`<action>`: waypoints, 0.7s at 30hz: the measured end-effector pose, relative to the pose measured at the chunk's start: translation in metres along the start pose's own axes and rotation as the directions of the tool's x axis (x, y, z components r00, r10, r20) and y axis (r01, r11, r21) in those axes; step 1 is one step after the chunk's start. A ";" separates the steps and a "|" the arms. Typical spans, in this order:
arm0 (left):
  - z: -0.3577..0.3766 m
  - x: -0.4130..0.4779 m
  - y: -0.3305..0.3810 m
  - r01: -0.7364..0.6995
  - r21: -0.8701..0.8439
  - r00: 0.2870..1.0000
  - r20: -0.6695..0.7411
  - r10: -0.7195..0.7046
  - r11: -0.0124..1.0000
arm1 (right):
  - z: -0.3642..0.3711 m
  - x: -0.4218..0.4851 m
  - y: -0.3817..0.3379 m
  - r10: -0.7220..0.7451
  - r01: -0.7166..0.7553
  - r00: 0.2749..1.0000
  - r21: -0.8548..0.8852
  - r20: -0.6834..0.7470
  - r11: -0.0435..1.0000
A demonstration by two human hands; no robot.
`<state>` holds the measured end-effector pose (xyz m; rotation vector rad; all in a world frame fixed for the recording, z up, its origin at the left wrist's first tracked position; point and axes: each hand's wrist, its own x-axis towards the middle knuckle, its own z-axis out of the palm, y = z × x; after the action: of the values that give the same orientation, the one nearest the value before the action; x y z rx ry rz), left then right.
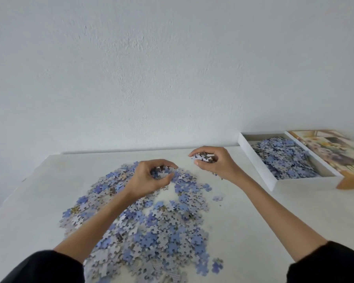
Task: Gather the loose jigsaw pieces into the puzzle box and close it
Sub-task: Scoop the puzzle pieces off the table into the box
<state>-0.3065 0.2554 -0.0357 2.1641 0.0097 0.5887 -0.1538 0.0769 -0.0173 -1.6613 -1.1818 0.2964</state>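
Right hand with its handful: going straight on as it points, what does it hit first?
Probably the wall: the right hand points away and leftward over bare table, not toward the box. Depth is unclear.

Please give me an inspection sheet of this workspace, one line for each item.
Surface: white table, pieces spread over its middle.
Job's things: loose jigsaw pieces in a wide pile; puzzle box open, partly filled, far right; lid beside it, picture up.
Clutter: nothing seen.
Grippers: left hand grips pieces on the pile; right hand holds a handful between pile and box.
Cables: nothing seen.
Surroundings: plain white wall.
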 end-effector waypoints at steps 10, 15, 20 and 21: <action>0.117 0.066 0.054 -0.021 -0.015 0.999 0.024 0.021 1.000 | -0.142 -0.002 0.050 -0.021 0.017 0.998 -0.066 -0.064 0.998; 0.171 0.110 0.088 -0.045 -0.019 0.996 0.079 0.047 0.999 | -0.204 -0.004 0.072 -0.059 0.045 0.992 -0.128 -0.110 0.991; 0.224 0.156 0.108 -0.101 -0.009 0.984 0.149 0.102 0.995 | -0.253 -0.007 0.105 -0.040 0.015 0.986 -0.157 -0.161 0.987; 0.235 0.165 0.108 -0.106 -0.007 0.981 0.161 0.106 0.994 | -0.261 -0.008 0.115 -0.034 0.005 0.985 -0.164 -0.172 0.986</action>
<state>-0.0846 0.0463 -0.0067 2.2183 -0.1936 0.4722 0.0825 -0.0821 -0.0012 -1.7772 -1.1136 0.0409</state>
